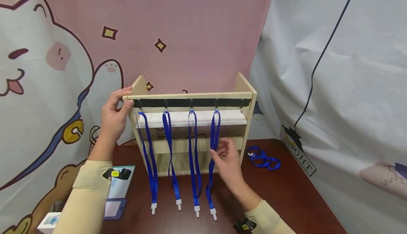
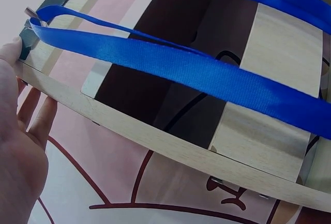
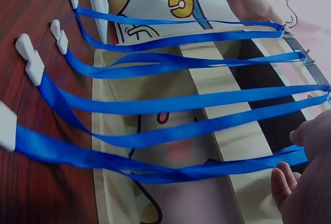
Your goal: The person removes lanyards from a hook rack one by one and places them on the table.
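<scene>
A person's left hand (image 1: 116, 112) pinches the upper left corner of a pale wooden open-shelved rack (image 1: 181, 146), thumb in front, fingers round the outer side. The right hand (image 1: 227, 160) is at the rack's right front, its grip loose, fingers bent and thumb apart, beside the fourth of four flat blue ribbon lanyards (image 1: 153, 177); whether it touches the ribbon is unclear. The four hang from metal hooks on a black strip (image 1: 178, 102) along the rack's top rail, their white plastic clips (image 1: 197, 211) dangling past its front base. Inside the rack, below the strip, sits a long white board (image 1: 176, 120). Right of the rack, a loose blue lanyard (image 1: 262, 156) lies on the reddish-brown bench (image 1: 286, 198), whose surface runs to its right edge. Left of the rack lies a blue-framed badge holder (image 1: 122, 207) containing a white card.
</scene>
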{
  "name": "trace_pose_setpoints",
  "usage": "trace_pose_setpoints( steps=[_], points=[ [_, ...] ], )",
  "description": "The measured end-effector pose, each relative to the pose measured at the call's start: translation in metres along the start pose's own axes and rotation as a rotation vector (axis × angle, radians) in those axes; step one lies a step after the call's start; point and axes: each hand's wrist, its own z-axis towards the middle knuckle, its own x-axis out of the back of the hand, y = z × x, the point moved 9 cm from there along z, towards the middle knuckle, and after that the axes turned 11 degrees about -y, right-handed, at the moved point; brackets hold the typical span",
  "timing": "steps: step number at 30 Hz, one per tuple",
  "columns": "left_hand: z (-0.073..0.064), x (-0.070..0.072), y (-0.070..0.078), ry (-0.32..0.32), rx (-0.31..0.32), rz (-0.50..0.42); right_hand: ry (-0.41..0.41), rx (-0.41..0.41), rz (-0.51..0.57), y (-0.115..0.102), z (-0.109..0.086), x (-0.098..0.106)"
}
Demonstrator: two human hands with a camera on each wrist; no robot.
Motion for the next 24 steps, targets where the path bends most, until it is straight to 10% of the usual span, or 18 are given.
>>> trace_pose_setpoints(
  steps=[24],
  points=[
    [0.0, 0.0, 0.0, 0.0, -0.014, -0.009, 0.021, -0.078, 0.053, 0.004, 0.01, -0.022]
  ],
)
